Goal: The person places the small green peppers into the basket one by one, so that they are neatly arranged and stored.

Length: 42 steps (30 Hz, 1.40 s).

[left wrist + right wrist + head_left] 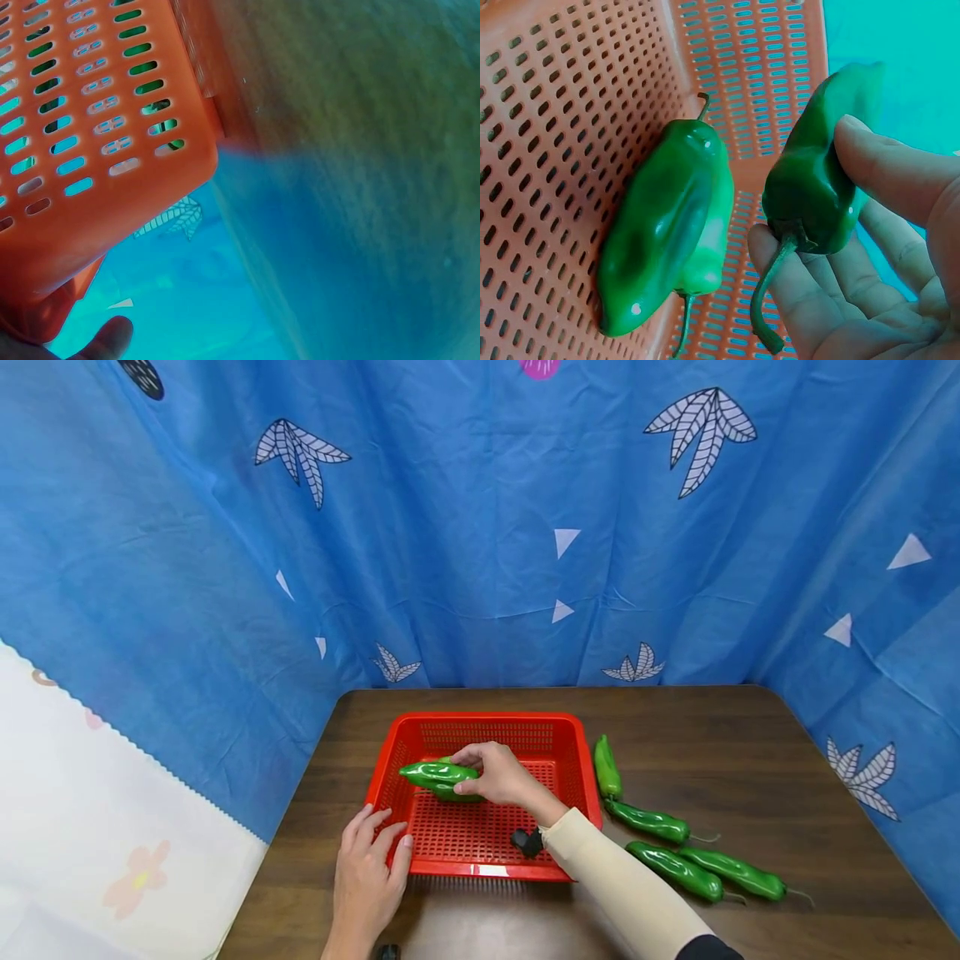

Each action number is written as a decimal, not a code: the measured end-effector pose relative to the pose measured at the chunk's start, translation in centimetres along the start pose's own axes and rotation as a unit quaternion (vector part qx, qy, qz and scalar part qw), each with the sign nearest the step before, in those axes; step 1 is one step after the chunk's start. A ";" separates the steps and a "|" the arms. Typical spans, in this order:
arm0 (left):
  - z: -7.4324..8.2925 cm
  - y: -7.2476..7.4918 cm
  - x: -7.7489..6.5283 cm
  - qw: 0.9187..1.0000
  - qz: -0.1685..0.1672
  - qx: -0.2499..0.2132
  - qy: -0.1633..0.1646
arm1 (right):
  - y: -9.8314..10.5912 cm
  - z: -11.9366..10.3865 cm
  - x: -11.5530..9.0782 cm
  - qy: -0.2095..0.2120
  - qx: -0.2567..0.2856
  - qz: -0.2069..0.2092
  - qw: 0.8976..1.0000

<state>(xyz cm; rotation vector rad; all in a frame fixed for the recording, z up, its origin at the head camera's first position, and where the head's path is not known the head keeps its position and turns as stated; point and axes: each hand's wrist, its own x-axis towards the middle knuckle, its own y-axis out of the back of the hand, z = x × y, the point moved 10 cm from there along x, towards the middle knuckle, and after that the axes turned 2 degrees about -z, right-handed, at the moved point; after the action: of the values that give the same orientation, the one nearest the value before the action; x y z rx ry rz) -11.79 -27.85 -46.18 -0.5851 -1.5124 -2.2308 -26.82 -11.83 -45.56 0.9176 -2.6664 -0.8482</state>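
Note:
My right hand point(491, 772) pinches a glossy green pepper point(431, 772) between thumb and fingers, over the left part of a red plastic basket point(487, 717). In the right wrist view the held pepper point(814, 180) has its curved stem pointing down. Beside it, two more peppers lie together in the basket: a dark green pepper point(656, 232) partly covers a lighter green pepper point(712, 251). At the basket's front left corner, my left hand point(369, 868) rests on the rim with its fingers spread. Only a fingertip or two shows in the left wrist view.
Several green peppers lie on the brown table point(750, 752) right of the basket, among them an upright-lying pepper point(607, 768) close to its side and a long pepper point(678, 868) nearer the front. A patterned blue curtain point(480, 527) hangs behind the table.

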 end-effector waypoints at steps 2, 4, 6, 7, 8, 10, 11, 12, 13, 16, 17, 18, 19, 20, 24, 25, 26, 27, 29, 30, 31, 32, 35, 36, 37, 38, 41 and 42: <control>0.0 0.0 0.0 1.000 -0.003 0.001 0.005 | -0.1 0.1 0.0 -0.005 0.000 -0.007 1.000; -0.1 -0.1 0.1 1.000 -0.007 0.003 0.011 | -0.3 0.2 -0.1 -0.012 0.001 -0.017 1.000; -0.1 -0.1 0.1 1.000 -0.008 0.005 0.013 | -0.6 0.5 -0.1 -0.021 0.000 -0.026 0.999; -0.1 -0.1 0.1 1.000 -0.007 0.006 0.012 | -0.7 0.6 -0.1 -0.024 0.000 -0.031 0.999; -0.1 0.0 0.1 1.000 -0.007 0.006 0.011 | -0.9 0.7 -0.1 -0.026 -0.001 -0.035 0.999; -0.1 0.0 0.1 1.000 -0.005 0.008 0.010 | -1.2 0.9 -0.1 -0.026 -0.004 -0.042 0.999; -0.1 0.1 0.1 1.000 -0.004 0.009 0.010 | -1.4 1.0 -0.1 -0.025 -0.009 -0.044 0.999; -0.1 0.1 0.1 1.000 -0.004 0.010 0.010 | -1.5 1.0 -0.1 -0.022 -0.013 -0.046 0.999; -0.2 0.1 0.1 1.000 -0.005 0.011 0.010 | -1.7 1.0 -0.1 -0.020 -0.016 -0.049 0.998; -0.3 0.1 0.1 1.000 -0.007 0.014 0.012 | -2.0 1.0 -0.1 -0.017 -0.027 -0.052 0.998; -0.3 0.1 0.1 1.000 -0.007 0.014 0.012 | -2.1 1.1 -0.1 -0.018 -0.030 -0.053 0.998; -0.3 0.1 0.1 1.000 -0.007 0.014 0.011 | -2.1 1.1 -0.1 -0.018 -0.031 -0.054 0.998; -0.3 0.1 0.1 1.000 -0.006 0.014 0.010 | -2.2 1.2 -0.1 -0.021 -0.032 -0.054 0.998; -0.2 0.1 0.2 1.000 -0.005 0.014 0.008 | -2.2 1.4 -0.1 -0.023 -0.034 -0.054 0.998; -0.1 0.1 0.1 1.000 -0.001 0.013 0.001 | -2.2 2.2 0.0 -0.035 -0.045 -0.050 0.997; 0.0 0.1 0.0 1.000 -0.001 0.014 -0.001 | -2.3 2.4 0.0 -0.035 -0.051 -0.049 0.997; 0.0 0.1 0.0 1.000 -0.001 0.014 -0.002 | -2.3 2.5 0.0 -0.033 -0.057 -0.049 0.997; 0.1 0.1 0.0 1.000 -0.001 0.013 -0.002 | -2.3 2.6 -0.1 -0.030 -0.062 -0.049 0.996; 0.1 0.1 0.0 1.000 -0.003 0.013 0.000 | -2.4 2.6 -0.1 -0.026 -0.071 -0.051 0.996; 0.1 0.0 0.0 1.000 -0.004 0.013 0.002 | -2.4 2.6 -0.1 -0.020 -0.073 -0.052 0.996; 0.0 0.0 0.0 1.000 -0.006 0.012 0.004 | -2.5 2.5 0.0 -0.016 -0.076 -0.053 0.996; 0.0 0.0 0.1 1.000 -0.008 0.013 0.008 | -2.5 2.4 0.0 -0.013 -0.078 -0.055 0.995; -0.1 -0.2 0.1 1.000 -0.016 0.018 0.015 | -2.7 2.3 0.0 -0.010 -0.089 -0.058 0.994; -0.2 -0.2 0.1 1.000 -0.018 0.019 0.016 | -2.8 2.2 0.0 -0.008 -0.094 -0.059 0.994; -0.2 -0.2 0.0 0.999 -0.021 0.020 0.017 | -2.9 2.1 0.0 -0.005 -0.100 -0.059 0.993; -0.2 -0.3 0.0 0.999 -0.023 0.021 0.017 | -2.9 2.1 0.0 -0.004 -0.105 -0.059 0.993; -0.2 -0.3 0.0 0.999 -0.026 0.022 0.017 | -3.0 2.0 -0.1 0.003 -0.114 -0.056 0.992; -0.2 -0.3 0.1 0.999 -0.026 0.022 0.017 | -3.0 2.0 -0.1 0.005 -0.115 -0.056 0.992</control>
<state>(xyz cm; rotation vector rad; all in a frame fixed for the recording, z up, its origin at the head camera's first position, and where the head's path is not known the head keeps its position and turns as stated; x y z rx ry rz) -12.04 -27.96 -46.48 -0.4979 -1.5727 -2.2275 -26.00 -12.76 -48.92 1.0154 -2.4618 -1.1432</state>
